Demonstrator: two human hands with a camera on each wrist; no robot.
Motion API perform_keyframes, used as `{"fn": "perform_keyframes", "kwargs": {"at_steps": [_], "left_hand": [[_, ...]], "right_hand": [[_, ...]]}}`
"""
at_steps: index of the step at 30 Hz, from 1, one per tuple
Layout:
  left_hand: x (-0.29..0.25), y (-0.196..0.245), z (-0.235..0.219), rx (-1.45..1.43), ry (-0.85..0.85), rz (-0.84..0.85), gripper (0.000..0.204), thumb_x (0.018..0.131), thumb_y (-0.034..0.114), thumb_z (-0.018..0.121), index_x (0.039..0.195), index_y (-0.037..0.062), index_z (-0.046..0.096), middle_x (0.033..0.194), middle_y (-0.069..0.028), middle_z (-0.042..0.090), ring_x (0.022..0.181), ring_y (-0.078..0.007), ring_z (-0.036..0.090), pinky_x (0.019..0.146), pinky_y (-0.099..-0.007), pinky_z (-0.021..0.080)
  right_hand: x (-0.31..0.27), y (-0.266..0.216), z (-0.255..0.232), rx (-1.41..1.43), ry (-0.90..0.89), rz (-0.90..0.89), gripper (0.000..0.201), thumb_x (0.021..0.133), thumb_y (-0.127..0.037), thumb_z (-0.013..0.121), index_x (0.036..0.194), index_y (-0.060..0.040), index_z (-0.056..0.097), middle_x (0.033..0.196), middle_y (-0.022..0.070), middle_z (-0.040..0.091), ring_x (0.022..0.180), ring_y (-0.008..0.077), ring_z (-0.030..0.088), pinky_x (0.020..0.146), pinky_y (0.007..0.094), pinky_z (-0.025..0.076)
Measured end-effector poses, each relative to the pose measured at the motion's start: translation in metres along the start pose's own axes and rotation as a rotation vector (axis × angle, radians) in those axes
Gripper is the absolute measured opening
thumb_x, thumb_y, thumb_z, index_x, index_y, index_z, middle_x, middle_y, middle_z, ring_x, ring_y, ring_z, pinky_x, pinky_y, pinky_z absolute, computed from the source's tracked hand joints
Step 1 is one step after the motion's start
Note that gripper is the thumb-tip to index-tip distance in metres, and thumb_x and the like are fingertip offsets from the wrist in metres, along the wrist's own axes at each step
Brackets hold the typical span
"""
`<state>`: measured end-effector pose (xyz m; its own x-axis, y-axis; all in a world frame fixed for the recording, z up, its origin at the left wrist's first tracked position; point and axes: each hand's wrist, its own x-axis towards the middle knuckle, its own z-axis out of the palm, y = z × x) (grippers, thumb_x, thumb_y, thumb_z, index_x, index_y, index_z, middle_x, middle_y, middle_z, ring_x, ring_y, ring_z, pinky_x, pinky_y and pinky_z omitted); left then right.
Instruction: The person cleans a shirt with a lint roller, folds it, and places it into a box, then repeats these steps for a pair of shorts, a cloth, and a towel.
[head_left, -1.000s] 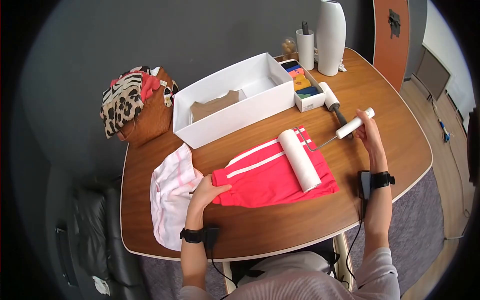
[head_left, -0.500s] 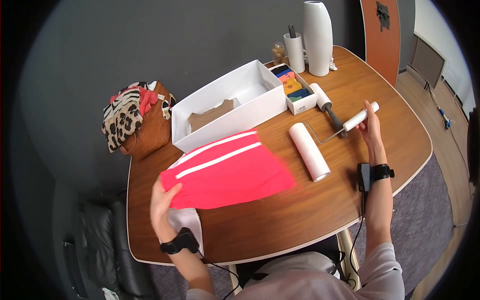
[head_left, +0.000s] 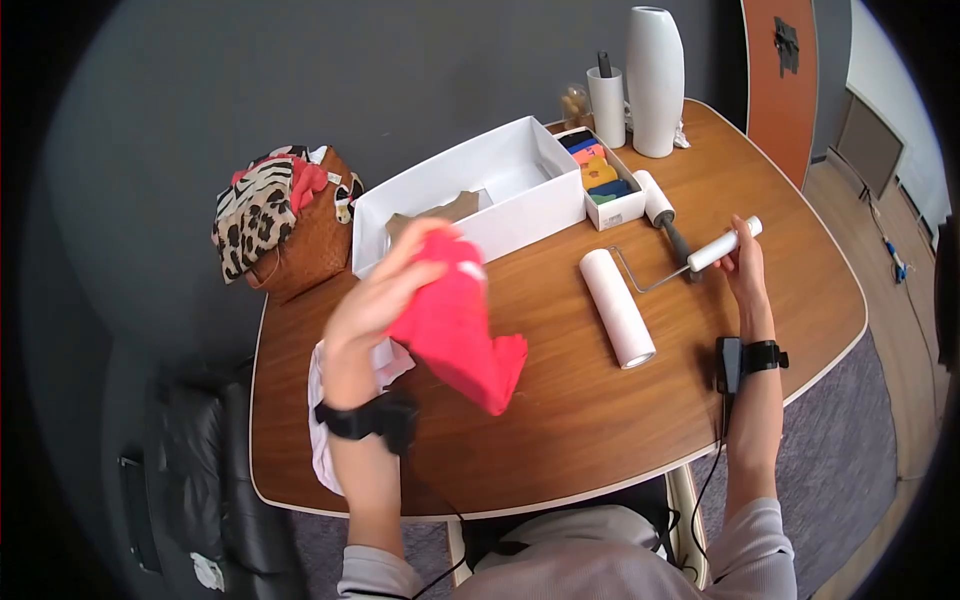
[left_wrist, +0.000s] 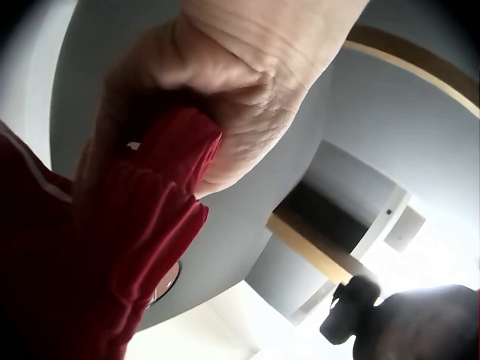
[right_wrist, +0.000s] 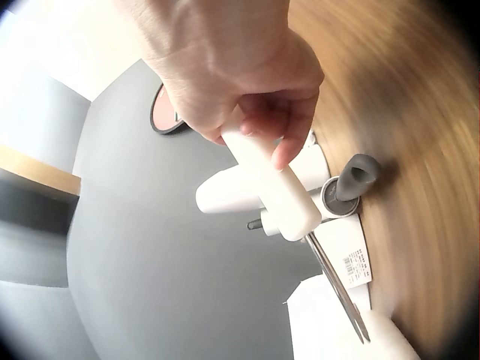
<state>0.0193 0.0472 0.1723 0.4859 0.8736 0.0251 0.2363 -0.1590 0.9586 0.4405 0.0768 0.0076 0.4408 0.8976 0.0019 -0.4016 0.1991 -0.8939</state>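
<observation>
My left hand (head_left: 362, 308) grips a red garment (head_left: 450, 325) with white stripes, lifted over the left middle of the table and bunched, its lower end hanging down. In the left wrist view the gathered red cloth (left_wrist: 142, 232) comes out from under the curled fingers. On the right, my right hand (head_left: 748, 275) holds a large lint roller (head_left: 618, 310) by its white handle (right_wrist: 274, 187). The roller's white cylinder lies low over the table, joined to the handle by a bent metal rod. A white and pink cloth (head_left: 325, 440) lies partly hidden behind my left forearm.
A long white box (head_left: 520, 225) with a brown cloth inside stands at the back. Beside it are a small box (head_left: 620, 210) of folded coloured cloths and a smaller lint roller (head_left: 655, 200). A white vase (head_left: 655, 85) stands behind; a brown basket (head_left: 315, 250) heaped with clothes is left.
My left hand has picked the red garment up from under the roller, swung it left, then raised it toward the box, where it bunched up. The right hand keeps the lint roller on the right.
</observation>
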Motion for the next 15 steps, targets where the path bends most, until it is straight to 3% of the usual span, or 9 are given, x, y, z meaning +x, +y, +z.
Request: {"fn": "perform_keyframes", "kwargs": {"at_steps": [1,3,6,11,15], "left_hand": [[0.015,0.004,0.011,-0.115,-0.047,-0.072,0.032,0.082,0.005,0.042,0.114,0.0098,0.044,0.107,-0.0037,0.048,0.098,-0.0130,0.046,0.086,-0.0249,0.037],[0.032,0.006,0.017,-0.186,-0.093,-0.036,0.032,0.082,0.005,0.043,0.114,0.0094,0.045,0.108,-0.0041,0.047,0.099,-0.0127,0.045,0.087,-0.0257,0.036],[0.028,0.008,0.010,-0.134,-0.008,0.091,0.034,0.082,0.004,0.043,0.116,0.0087,0.045,0.110,-0.0047,0.046,0.101,-0.0117,0.045,0.088,-0.0257,0.036],[-0.028,0.021,-0.036,-0.095,0.240,0.006,0.040,0.079,0.004,0.044,0.119,0.0062,0.044,0.110,-0.0061,0.047,0.100,-0.0119,0.047,0.088,-0.0243,0.036],[-0.076,0.040,-0.076,0.094,0.470,0.042,0.045,0.076,0.003,0.041,0.121,0.0026,0.042,0.110,-0.0092,0.049,0.100,-0.0147,0.049,0.088,-0.0244,0.037]], "right_hand": [[0.002,0.002,0.000,0.003,0.001,0.002,0.029,0.087,-0.030,0.047,0.074,-0.0039,0.047,0.046,0.0006,0.039,0.034,0.0098,0.036,0.035,0.0229,0.034],[0.002,0.004,-0.004,0.008,0.016,0.003,0.030,0.087,-0.031,0.047,0.074,-0.0042,0.047,0.045,0.0006,0.039,0.033,0.0100,0.036,0.035,0.0226,0.033],[0.008,0.003,-0.013,-0.059,0.063,0.004,0.030,0.087,-0.031,0.046,0.071,-0.0053,0.047,0.044,0.0010,0.041,0.033,0.0102,0.037,0.034,0.0222,0.031],[0.007,0.004,-0.015,-0.013,0.076,0.000,0.030,0.086,-0.031,0.045,0.071,-0.0047,0.048,0.045,0.0010,0.042,0.033,0.0099,0.038,0.034,0.0221,0.030],[0.004,0.002,-0.010,-0.065,0.089,-0.020,0.031,0.086,-0.032,0.046,0.072,-0.0042,0.048,0.045,0.0009,0.041,0.033,0.0099,0.037,0.035,0.0226,0.032]]}}
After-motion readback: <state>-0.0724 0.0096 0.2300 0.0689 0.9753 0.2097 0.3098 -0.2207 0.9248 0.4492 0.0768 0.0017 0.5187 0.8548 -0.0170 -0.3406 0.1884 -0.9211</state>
